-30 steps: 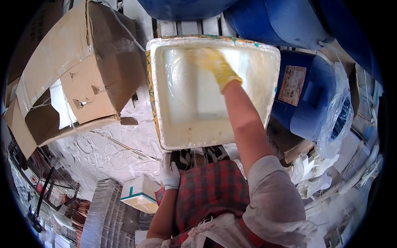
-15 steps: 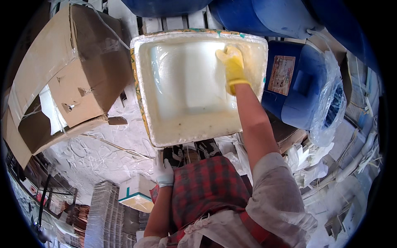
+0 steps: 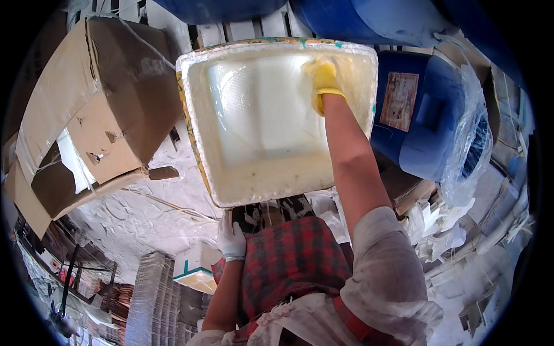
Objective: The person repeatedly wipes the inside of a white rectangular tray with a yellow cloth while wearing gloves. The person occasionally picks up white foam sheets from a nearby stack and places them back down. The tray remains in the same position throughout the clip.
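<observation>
A white foam box [image 3: 277, 193] with a glossy, milky interior sits in front of me. A pale, shiny slab or sheet [image 3: 254, 109] with a finely ribbed surface lies inside; I cannot tell which. My right hand [image 3: 324, 78], in a yellow rubber glove, reaches into the box at the slab's far right corner. Pale wetness partly covers its fingers, so their grip is unclear. My left hand [image 3: 231, 239], in a white glove, rests beside my checked apron [image 3: 288, 254], just below the box's near edge. Its fingers are stretched out and hold nothing visible.
A torn cardboard box [image 3: 109, 121] stands at left. A blue plastic drum [image 3: 418, 115] lies close to the foam box's right side, with clear plastic wrap [image 3: 470, 155] beyond it. More blue drums [image 3: 369, 20] line the far side. Stacked grey sheets [image 3: 147, 305] stand at lower left.
My right hand has shifted slightly farther toward the box's far edge, its fingers now lower in the milky contents. My left hand stays by my apron. The view has shifted a little.
</observation>
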The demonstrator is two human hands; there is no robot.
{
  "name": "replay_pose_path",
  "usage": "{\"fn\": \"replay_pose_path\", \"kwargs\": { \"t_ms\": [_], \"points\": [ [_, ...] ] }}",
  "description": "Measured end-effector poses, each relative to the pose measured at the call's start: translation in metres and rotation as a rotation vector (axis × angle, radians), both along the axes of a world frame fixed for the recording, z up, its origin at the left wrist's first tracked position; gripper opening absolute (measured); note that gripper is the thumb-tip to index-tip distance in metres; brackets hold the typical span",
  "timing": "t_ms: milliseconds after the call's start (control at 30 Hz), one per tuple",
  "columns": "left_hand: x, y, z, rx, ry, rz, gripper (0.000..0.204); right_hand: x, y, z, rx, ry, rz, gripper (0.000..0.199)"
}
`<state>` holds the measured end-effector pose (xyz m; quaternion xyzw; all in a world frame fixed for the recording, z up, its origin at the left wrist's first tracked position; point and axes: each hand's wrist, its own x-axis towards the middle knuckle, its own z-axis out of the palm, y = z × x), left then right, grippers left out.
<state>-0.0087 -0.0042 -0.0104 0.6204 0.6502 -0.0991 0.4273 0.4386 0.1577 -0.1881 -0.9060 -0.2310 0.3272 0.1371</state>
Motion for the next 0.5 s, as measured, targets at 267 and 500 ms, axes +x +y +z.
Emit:
{"fn": "replay_pose_path", "kwargs": {
  "t_ms": [267, 500],
  "points": [
    [-0.006, -0.005, -0.005, 0.075, -0.012, -0.042, 0.046, 0.009, -0.012, -0.002, 0.191, -0.105, 0.099, 0.051],
    [-0.002, -0.003, -0.004, 0.070, -0.008, -0.021, 0.046, -0.005, -0.001, -0.006, 0.074, -0.013, -0.103, 0.047]
  ]
}}
